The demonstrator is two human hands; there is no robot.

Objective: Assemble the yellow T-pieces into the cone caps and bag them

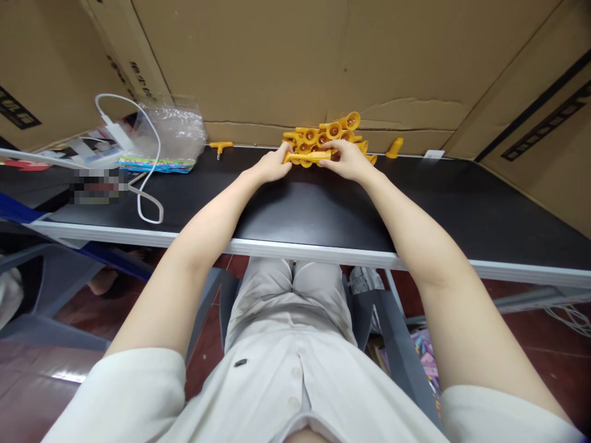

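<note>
A stack of yellow plastic corkscrews point(309, 135) lies at the back of the black table, several bell-shaped ends facing me with metal showing inside. Across the stack's front lies one more yellow corkscrew point(310, 157). My left hand point(276, 164) is closed on its left end, with thumb and fingers at the handle. At its other end, my right hand point(347, 161) pinches it with curled fingers. Left of the stack rests a T-shaped yellow handle with a metal spiral point(220, 148). A lone yellow bell-shaped piece point(394, 147) is to the right.
Cardboard walls point(277, 61) close off the back and sides of the black table point(314, 209). On the left are a clear plastic bag point(173, 126), a white cable point(158, 147) and colourful packets point(159, 165). A small white piece point(434, 154) lies at the back right.
</note>
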